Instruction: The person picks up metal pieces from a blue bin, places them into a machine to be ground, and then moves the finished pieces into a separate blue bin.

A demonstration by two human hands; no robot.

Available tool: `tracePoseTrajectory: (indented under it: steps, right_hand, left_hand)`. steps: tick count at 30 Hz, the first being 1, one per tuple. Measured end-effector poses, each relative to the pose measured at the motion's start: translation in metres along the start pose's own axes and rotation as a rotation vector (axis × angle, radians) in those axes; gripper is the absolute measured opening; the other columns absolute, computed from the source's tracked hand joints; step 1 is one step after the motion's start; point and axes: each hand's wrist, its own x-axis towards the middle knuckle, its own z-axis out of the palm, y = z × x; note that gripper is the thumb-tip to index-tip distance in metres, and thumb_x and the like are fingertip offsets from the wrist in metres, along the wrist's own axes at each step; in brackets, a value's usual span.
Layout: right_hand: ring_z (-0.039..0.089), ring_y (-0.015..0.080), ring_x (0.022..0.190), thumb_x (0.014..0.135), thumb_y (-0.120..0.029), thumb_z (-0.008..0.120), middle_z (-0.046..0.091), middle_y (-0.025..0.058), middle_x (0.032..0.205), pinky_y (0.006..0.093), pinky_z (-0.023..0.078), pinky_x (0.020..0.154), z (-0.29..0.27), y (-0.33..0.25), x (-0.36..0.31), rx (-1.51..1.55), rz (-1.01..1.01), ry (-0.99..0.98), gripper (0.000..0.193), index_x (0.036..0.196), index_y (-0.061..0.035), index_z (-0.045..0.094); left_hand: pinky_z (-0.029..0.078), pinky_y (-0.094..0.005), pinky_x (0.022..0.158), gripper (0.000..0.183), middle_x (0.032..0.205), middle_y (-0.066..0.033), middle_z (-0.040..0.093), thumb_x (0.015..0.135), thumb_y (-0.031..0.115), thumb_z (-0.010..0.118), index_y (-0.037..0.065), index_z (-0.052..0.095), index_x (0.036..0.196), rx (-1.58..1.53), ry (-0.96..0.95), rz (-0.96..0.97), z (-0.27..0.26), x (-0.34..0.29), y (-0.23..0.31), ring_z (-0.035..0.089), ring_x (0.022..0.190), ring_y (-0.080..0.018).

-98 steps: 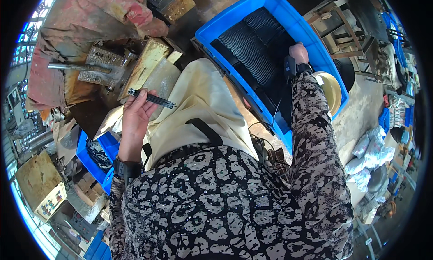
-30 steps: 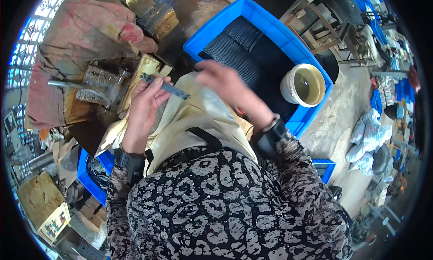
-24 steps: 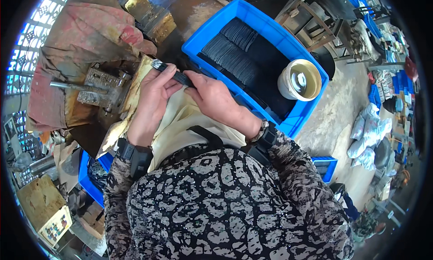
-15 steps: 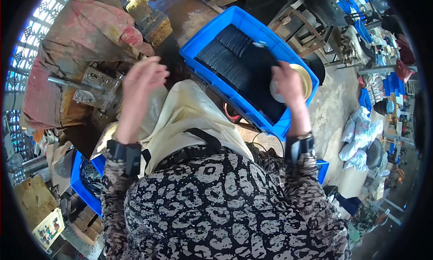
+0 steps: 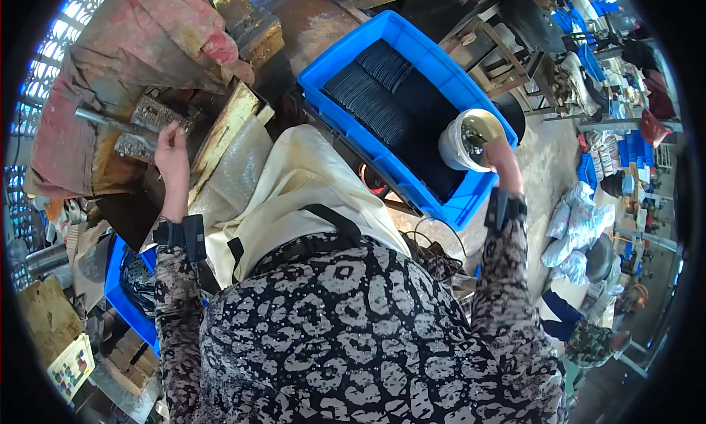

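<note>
Black-and-grey patterned top (image 5: 353, 336), worn by the person, filling the lower middle. Cream apron (image 5: 316, 174), draped over the lap below a black strap (image 5: 332, 219). Dark wrist bands, one on each arm; that of the left arm (image 5: 193, 236) sits at the sleeve end.

Left hand (image 5: 172, 159): raised, fingers gathered in a narrow pinch near a metal rod (image 5: 110, 121) and a pitted metal block (image 5: 158, 115); whether anything is held between the fingertips cannot be told. Right hand (image 5: 504, 168): at the near right rim of an off-white bucket (image 5: 457, 148), fingers bent toward its mouth; their grip is too blurred and turned away to tell.

Bucket: round, pale inside, standing at the right end of a large blue crate (image 5: 397, 25). Crate contents: thin black pieces (image 5: 364, 104), stacked on edge in close rows toward the left end, a plain dark area beside them.

Yellowed board (image 5: 228, 130), slanted between block and apron, clear sheeting (image 5: 239, 166) just beside it. Smaller blue bin (image 5: 121, 299), lower left, dark items inside. Stained red cloth (image 5: 147, 38), heaped behind the rod. Wooden frame (image 5: 507, 56), beyond the crate. Pale plastic bags (image 5: 577, 225), grouped on the floor, far right.
</note>
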Motion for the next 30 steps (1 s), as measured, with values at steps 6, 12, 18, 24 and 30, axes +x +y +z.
tracePoseTrajectory:
  steps: [6,12,18,24,30]
  right_hand:
    - [0.045,0.0127,0.043,0.087,-0.016,0.057,0.050,0.0023,0.061,0.0289,0.034,0.036,-0.089,-0.080,-0.042,1.246,0.390,0.367,0.016,0.077,-0.0041,0.058]
    - [0.049,0.0158,0.047,0.089,-0.018,0.054,0.054,0.0046,0.068,0.0293,0.043,0.039,-0.043,-0.164,0.089,1.463,0.530,0.462,0.018,0.082,-0.0026,0.057]
    - [0.058,0.0236,0.069,0.085,-0.015,0.060,0.061,0.0098,0.081,0.0347,0.048,0.057,0.025,-0.202,0.176,1.347,0.659,0.540,0.014,0.087,-0.0014,0.058]
    - [0.065,0.0303,0.094,0.080,-0.010,0.066,0.068,0.0148,0.097,0.0404,0.052,0.079,0.065,-0.212,0.210,1.104,0.699,0.652,0.019,0.094,-0.0004,0.058]
    - [0.065,0.0351,0.095,0.081,-0.015,0.066,0.068,0.0173,0.098,0.0429,0.052,0.080,0.061,-0.221,0.207,1.052,0.690,0.496,0.027,0.101,-0.0010,0.054]
  left_hand:
    - [0.048,-0.0311,0.081,0.024,0.099,-0.0112,0.066,0.093,0.016,0.058,0.000,0.061,0.111,0.155,0.001,0.077,0.012,-0.003,0.000,0.062,0.090,-0.0212]
    - [0.049,-0.0394,0.083,0.024,0.103,-0.0174,0.065,0.095,0.020,0.053,0.003,0.061,0.110,0.483,-0.020,0.175,0.005,-0.010,0.028,0.062,0.095,-0.0335]
    - [0.048,-0.0414,0.082,0.022,0.102,-0.0177,0.064,0.095,0.018,0.050,0.004,0.062,0.108,0.514,-0.044,0.186,0.006,-0.015,0.044,0.061,0.094,-0.0359]
    - [0.048,-0.0400,0.082,0.022,0.101,-0.0172,0.064,0.095,0.016,0.049,0.004,0.062,0.107,0.530,-0.101,0.100,0.004,-0.016,0.043,0.061,0.094,-0.0351]
    - [0.048,-0.0292,0.074,0.022,0.091,-0.0130,0.066,0.097,0.015,0.051,0.003,0.062,0.110,0.541,-0.107,0.112,0.003,-0.016,0.035,0.061,0.080,-0.0189]
